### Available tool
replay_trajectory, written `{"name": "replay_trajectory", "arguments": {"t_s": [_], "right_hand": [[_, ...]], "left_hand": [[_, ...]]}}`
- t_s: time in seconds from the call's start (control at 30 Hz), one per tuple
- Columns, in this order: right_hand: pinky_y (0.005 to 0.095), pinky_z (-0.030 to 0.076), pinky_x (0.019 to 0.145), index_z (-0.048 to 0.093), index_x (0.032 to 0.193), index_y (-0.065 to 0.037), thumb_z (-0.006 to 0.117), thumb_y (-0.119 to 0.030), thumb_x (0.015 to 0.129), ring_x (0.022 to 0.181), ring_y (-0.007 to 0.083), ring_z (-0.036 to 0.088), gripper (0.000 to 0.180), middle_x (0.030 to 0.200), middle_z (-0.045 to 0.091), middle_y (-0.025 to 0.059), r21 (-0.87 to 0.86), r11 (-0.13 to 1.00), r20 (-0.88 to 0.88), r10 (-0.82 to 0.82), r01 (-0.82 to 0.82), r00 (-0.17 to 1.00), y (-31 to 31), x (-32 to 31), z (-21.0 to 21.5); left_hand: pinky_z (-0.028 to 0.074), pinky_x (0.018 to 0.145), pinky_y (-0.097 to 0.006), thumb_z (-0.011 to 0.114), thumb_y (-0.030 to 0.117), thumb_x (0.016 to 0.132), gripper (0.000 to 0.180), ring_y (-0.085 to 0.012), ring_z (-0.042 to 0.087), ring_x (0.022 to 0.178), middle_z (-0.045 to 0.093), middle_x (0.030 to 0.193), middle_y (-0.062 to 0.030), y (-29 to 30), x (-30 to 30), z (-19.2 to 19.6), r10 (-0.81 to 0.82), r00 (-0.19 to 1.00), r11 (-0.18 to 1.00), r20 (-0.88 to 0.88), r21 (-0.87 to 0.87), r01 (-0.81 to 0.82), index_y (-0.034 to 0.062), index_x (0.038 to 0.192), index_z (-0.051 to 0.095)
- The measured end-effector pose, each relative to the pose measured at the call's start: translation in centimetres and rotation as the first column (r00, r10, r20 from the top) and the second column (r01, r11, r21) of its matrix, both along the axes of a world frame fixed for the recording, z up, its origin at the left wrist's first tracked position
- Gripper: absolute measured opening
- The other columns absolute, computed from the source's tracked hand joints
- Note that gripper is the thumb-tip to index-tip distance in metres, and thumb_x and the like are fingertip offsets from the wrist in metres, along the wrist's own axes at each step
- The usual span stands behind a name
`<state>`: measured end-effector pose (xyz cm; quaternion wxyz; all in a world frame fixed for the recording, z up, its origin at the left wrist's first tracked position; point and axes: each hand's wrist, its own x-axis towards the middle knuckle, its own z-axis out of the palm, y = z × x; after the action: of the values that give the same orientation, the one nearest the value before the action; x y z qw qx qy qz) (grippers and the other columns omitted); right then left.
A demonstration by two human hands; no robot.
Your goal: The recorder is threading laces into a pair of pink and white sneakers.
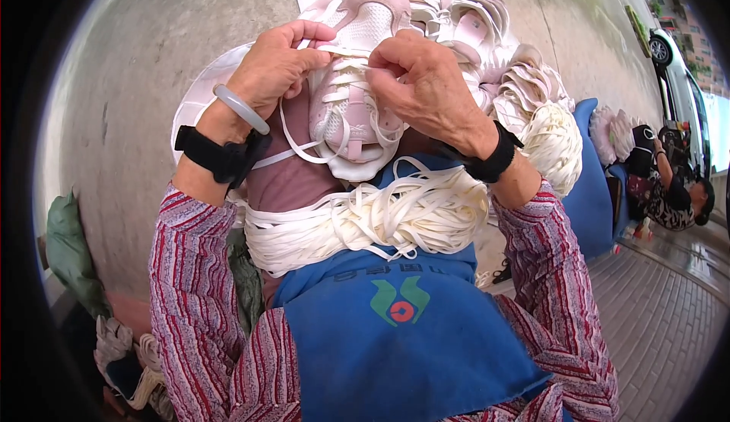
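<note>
A pink and white shoe upper (pixel 372 19) lies in front of me, its tongue end toward my lap. A white shoelace (pixel 347 55) is threaded crosswise through its eyelets, with loose loops hanging over the tongue. At the left side of the upper, my left hand (pixel 277 68) pinches the lace between thumb and forefinger. My right hand (pixel 426 87) is closed on the lace at the right side, its fingertips partly hidden by the knuckles. Across my lap rests a thick bundle of cream laces (pixel 365 217).
Stacked pink and white shoe uppers (pixel 483 23) stand beyond my right hand, with another lace bundle (pixel 553 144) near them. A blue apron (pixel 411 353) covers my lap. At far right, a person (pixel 673 201) sits near a parked white car (pixel 688 110). A green sack (pixel 72 247) stands left.
</note>
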<state>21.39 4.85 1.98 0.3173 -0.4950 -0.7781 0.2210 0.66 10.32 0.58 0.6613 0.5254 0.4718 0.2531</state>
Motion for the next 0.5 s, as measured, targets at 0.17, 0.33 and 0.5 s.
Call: {"name": "replay_trajectory", "arguments": {"t_s": [0.17, 0.33, 0.5], "right_hand": [[0.0241, 0.040, 0.056, 0.066, 0.082, -0.003, 0.065, -0.016, 0.085, 0.064, 0.0076, 0.050, 0.013, 0.072, 0.058, -0.0041, -0.580, 0.791, -0.475, -0.134, -0.194, 0.870, -0.7, 4.7, 1.1], [0.0256, 0.035, 0.049, 0.067, 0.075, 0.000, 0.063, -0.034, 0.087, 0.056, 0.0068, 0.045, 0.036, 0.060, 0.052, -0.0011, -0.563, 0.824, -0.147, -0.029, -0.059, 0.989, -0.5, 4.1, 0.3], [0.0271, 0.035, 0.048, 0.066, 0.071, 0.000, 0.062, -0.037, 0.089, 0.054, 0.0081, 0.044, 0.040, 0.056, 0.049, -0.0023, -0.418, 0.906, -0.074, 0.029, -0.057, 0.997, 0.3, 2.2, -0.4]], "left_hand": [[0.028, 0.040, -0.014, 0.063, 0.009, 0.086, 0.032, 0.0013, 0.037, 0.050, 0.059, 0.090, 0.0015, -0.4, 0.2, 0.0, 0.003, 1.000, 1.000, 0.011, -0.005, -0.002, 0.0008, 0.116, 0.057], [0.028, 0.040, -0.014, 0.064, 0.009, 0.086, 0.031, 0.0012, 0.038, 0.051, 0.059, 0.094, 0.0008, -0.2, 0.0, -0.3, 0.006, 1.000, 1.000, -0.031, -0.004, -0.006, 0.0000, 0.115, 0.057], [0.027, 0.039, -0.015, 0.065, 0.013, 0.087, 0.028, 0.0012, 0.037, 0.049, 0.059, 0.088, 0.0028, -0.3, 0.1, 0.0, -0.001, 0.993, 0.999, -0.118, 0.047, 0.007, 0.0015, 0.112, 0.059]]}}
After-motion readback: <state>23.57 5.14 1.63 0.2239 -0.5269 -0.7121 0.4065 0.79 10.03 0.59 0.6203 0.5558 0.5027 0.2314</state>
